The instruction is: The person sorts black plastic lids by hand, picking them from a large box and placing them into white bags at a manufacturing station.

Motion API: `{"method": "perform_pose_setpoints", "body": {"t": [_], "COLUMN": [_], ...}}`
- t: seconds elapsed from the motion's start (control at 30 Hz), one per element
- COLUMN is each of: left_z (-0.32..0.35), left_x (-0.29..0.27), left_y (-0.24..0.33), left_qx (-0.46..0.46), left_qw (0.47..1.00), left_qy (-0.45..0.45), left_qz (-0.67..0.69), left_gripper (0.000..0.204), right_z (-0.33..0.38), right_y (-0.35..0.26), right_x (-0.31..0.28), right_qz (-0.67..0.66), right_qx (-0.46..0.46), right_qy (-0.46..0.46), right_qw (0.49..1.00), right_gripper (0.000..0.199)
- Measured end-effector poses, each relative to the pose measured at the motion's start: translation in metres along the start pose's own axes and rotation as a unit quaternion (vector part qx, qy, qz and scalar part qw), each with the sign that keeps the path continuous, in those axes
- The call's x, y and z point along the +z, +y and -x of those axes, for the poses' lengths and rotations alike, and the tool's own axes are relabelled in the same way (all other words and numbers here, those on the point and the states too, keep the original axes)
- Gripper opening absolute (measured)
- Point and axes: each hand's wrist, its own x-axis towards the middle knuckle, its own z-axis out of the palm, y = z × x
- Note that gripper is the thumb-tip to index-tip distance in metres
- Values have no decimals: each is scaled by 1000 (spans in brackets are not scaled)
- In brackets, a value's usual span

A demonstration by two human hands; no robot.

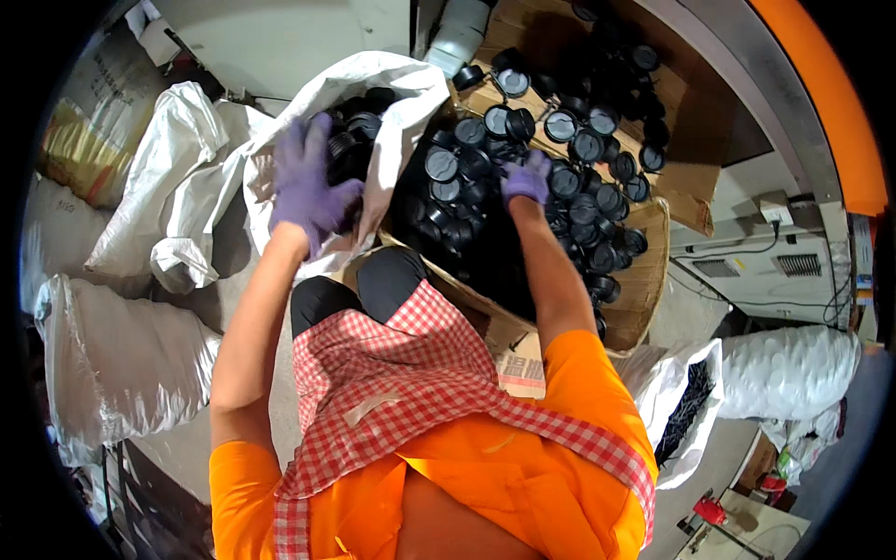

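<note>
My left hand [313, 182], in a purple glove, is spread over the near left side of an open white woven sack [411, 89]. Round black plastic lids [347, 154] lie inside that sack, close to the fingers. In the middle of a cardboard box [646, 266], my right hand [527, 179], also gloved in purple, reaches among a heap of black flip-top lids [583, 207]. Motion smears its fingers, and the lids partly hide them, so whether a lid is in them is unclear. A dark hollow shows in the box left of my right forearm.
A cardboard sheet [686, 182] with more lids rises behind the box, beside a machine with an orange edge [831, 103]. White sacks [121, 359] stand at the left. Another open sack [705, 387] with small black pieces stands at the right, near a full translucent bag [793, 369].
</note>
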Motion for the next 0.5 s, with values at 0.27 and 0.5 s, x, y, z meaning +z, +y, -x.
{"method": "perform_pose_setpoints", "body": {"t": [0.27,0.5], "left_z": [63,53], "left_x": [27,57], "left_y": [25,102], "left_qx": [24,-282], "left_qw": [944,468], "left_qy": [-166,-310], "left_qz": [284,778], "left_gripper": [55,49], "right_z": [-7,122], "right_y": [60,-37], "right_x": [-29,-156], "right_qz": [-195,-728], "right_qx": [89,182], "right_qy": [-63,-138], "right_qw": [975,646], "right_gripper": [23,17]}}
